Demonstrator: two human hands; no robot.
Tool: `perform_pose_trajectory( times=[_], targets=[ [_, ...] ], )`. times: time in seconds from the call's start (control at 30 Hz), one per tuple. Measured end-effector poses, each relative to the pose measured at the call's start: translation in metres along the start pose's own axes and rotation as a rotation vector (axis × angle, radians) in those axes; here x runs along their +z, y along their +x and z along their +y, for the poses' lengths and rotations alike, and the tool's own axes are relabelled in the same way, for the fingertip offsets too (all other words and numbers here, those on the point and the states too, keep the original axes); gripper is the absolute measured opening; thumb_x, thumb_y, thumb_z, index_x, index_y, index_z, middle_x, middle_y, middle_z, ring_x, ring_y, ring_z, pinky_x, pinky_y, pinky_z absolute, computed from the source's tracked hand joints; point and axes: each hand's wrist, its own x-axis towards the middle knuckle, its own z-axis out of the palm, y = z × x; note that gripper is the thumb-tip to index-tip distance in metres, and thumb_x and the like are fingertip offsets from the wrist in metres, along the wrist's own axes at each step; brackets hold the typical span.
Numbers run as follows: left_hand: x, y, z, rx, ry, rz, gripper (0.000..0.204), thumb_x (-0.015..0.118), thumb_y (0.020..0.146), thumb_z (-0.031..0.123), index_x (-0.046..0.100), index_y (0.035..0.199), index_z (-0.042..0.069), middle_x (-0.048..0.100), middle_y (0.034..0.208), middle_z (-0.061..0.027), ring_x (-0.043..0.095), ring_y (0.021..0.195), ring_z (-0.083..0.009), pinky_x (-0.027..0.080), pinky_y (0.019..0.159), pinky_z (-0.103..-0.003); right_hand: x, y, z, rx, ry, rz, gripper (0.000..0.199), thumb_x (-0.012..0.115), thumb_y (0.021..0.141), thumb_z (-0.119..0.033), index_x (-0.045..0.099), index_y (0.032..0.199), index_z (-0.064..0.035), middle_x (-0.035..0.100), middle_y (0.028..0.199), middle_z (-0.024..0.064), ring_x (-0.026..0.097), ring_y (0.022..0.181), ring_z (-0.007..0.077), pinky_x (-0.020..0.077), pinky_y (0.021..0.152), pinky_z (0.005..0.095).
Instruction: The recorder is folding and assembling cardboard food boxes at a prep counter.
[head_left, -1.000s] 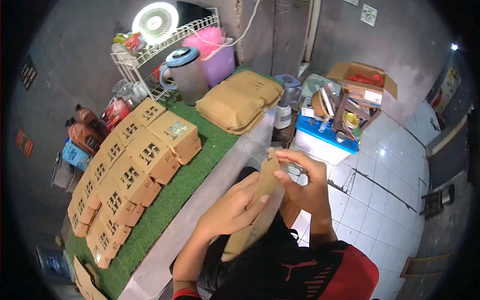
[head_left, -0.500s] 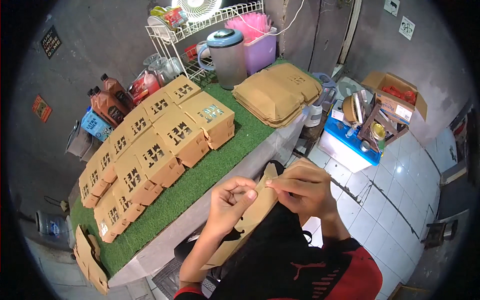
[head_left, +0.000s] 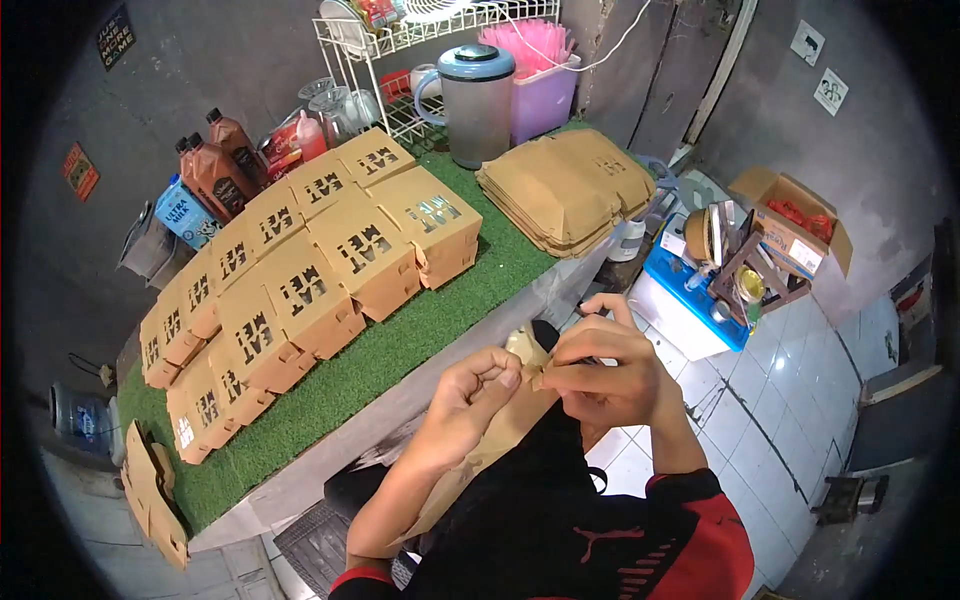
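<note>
A flat brown cardboard box blank [head_left: 500,432] lies across my lap, with its far end raised between my hands. My left hand [head_left: 468,398] pinches the blank's end flap between thumb and forefinger. Opposite it, my right hand [head_left: 610,370] grips the same end, with one finger sticking up and away. The flap is bent where the fingertips meet, and part of it is hidden behind them. Two rows of folded brown boxes [head_left: 370,250] with dark lettering stand on the green turf mat [head_left: 400,318] to the left.
A stack of flat box blanks [head_left: 560,190] lies at the mat's far end, near a blue-lidded jug [head_left: 478,105] and a purple straw bin [head_left: 543,103]. Sauce bottles [head_left: 220,180] stand behind the boxes. A blue-lidded tub [head_left: 690,300] heaped with items sits on the tiled floor.
The view has shifted slightly. My fingers have folded the blank's far end, which lay flatter before, and my right forefinger has lifted.
</note>
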Motion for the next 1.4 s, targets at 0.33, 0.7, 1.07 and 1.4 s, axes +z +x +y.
perform_pose_trajectory(
  times=[0.33,0.7,1.07,1.4],
  targets=[
    [-0.006,-0.016,-0.011,0.142,-0.153,0.016,0.026,0.059,0.09,-0.01,0.057,0.114,-0.001,0.066,0.105,-0.0059,0.064,0.091,-0.0083,0.05,0.069,-0.021,0.028,0.004,-0.018,0.243,-0.085,0.168,0.014,0.079,0.078,-0.011,0.071,0.088,-0.0148,0.073,0.087,-0.0031,0.069,0.075,0.0145,0.0404,0.095,0.0423],
    [-0.018,-0.013,-0.029,0.161,-0.414,0.125,0.022,0.062,0.09,-0.008,0.055,0.108,0.0,0.067,0.107,-0.0124,0.068,0.092,-0.0157,0.056,0.077,-0.026,0.019,0.003,-0.032,0.262,-0.091,-0.093,0.047,0.075,0.083,-0.026,0.062,0.127,-0.0179,0.068,0.113,0.0048,0.066,0.103,0.0159,0.0328,0.102,0.0475],
    [-0.017,-0.015,-0.022,0.139,-0.609,0.191,0.018,0.062,0.093,-0.001,0.046,0.091,0.007,0.063,0.094,-0.0107,0.066,0.083,-0.0145,0.057,0.072,-0.028,0.057,-0.01,-0.007,0.225,0.462,-0.051,0.032,0.085,0.072,-0.025,0.075,0.101,-0.0159,0.045,0.149,0.0212,0.044,0.138,0.0394,0.0351,0.109,0.0444],
    [-0.016,-0.022,-0.028,0.099,-0.2,0.141,0.016,0.06,0.095,0.002,0.057,0.111,0.0,0.064,0.095,-0.0039,0.063,0.086,-0.009,0.052,0.074,-0.025,0.062,-0.018,0.001,0.242,0.616,0.1,0.02,0.085,0.068,-0.008,0.075,0.086,-0.0078,0.047,0.145,0.0269,0.049,0.133,0.0395,0.0376,0.11,0.0449]
  ],
)
